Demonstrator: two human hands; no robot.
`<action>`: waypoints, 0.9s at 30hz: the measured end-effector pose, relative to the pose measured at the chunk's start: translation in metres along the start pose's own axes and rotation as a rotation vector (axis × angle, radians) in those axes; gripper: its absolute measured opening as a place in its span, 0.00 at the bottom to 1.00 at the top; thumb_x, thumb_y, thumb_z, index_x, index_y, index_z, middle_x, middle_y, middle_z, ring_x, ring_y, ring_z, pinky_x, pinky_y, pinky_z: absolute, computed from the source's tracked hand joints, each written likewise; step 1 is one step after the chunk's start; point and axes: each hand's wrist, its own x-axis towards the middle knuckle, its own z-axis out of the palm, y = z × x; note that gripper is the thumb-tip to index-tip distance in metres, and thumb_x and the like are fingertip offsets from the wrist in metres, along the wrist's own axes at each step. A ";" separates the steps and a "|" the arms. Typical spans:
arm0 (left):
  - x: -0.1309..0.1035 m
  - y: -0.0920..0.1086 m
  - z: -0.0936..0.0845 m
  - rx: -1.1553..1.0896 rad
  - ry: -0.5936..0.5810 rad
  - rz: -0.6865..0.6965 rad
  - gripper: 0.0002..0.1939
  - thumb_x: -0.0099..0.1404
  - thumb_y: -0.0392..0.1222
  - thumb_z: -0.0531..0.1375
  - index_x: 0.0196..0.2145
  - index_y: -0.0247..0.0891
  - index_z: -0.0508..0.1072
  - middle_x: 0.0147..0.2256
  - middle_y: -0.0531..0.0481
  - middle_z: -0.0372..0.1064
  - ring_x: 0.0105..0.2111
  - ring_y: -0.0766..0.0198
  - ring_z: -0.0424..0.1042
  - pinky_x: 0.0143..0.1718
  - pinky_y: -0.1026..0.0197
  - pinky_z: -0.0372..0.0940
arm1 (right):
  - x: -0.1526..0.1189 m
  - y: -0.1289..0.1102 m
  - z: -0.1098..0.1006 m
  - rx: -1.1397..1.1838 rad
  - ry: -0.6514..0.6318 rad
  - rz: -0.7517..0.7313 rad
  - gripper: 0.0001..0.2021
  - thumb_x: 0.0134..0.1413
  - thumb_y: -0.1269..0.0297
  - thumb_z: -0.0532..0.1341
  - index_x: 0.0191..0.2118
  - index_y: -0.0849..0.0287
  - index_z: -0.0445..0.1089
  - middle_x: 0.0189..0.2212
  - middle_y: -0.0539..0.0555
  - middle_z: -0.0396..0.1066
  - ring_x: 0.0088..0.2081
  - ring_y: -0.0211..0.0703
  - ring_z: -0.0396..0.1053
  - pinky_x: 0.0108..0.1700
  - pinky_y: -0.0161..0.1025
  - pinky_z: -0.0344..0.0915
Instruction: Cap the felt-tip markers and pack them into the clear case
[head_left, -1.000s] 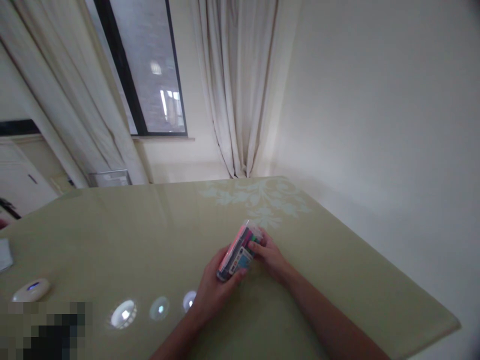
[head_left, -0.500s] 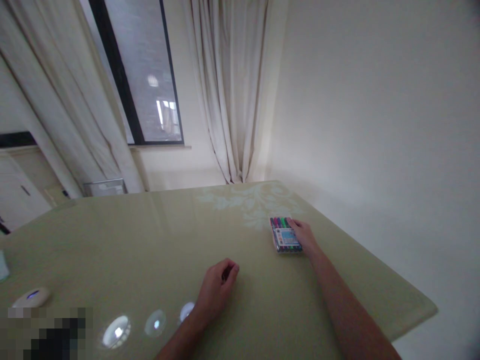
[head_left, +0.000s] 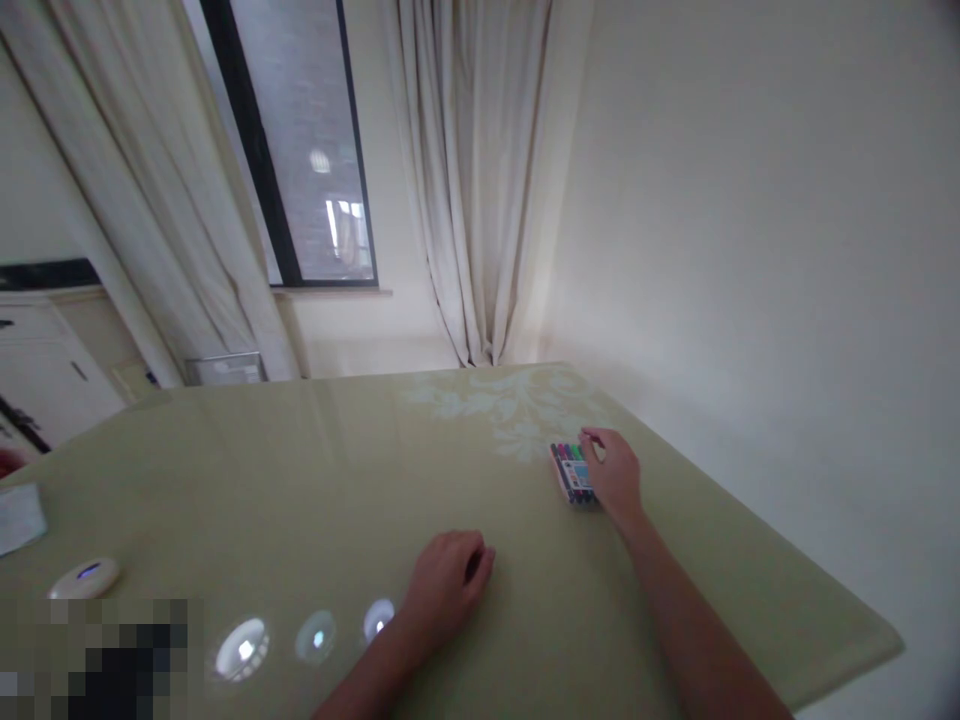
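Observation:
A flat clear pack of coloured markers [head_left: 576, 474] lies on the table, its caps facing the far side. My right hand [head_left: 616, 475] is over the pack's right edge and hides that side of it. Its thumb and index finger are bent with a small gap between them, and they appear to be off the pack. Resting on the table nearer to me and to the left, my left hand [head_left: 448, 578] is loosely curled, with nothing visible in it.
A green-topped table [head_left: 262, 490] with a pale floral pattern runs to the wall [head_left: 750, 250] on the right. At left are a white rounded device [head_left: 85, 578] and a pale sheet or packet [head_left: 21, 518]. Curtains [head_left: 480, 180] hang beyond the far edge. Lamp reflections show on the tabletop.
My right hand has let go of the marker pack and risen slightly from it. The view has turned a little to the left. My left hand stays curled on the table.

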 end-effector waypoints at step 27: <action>-0.002 0.010 0.003 0.303 -0.117 -0.019 0.28 0.76 0.48 0.45 0.32 0.39 0.82 0.31 0.40 0.80 0.30 0.54 0.76 0.36 0.55 0.63 | -0.074 -0.035 0.068 -0.213 -0.417 -0.496 0.19 0.65 0.67 0.57 0.20 0.55 0.66 0.17 0.51 0.67 0.22 0.41 0.58 0.31 0.41 0.45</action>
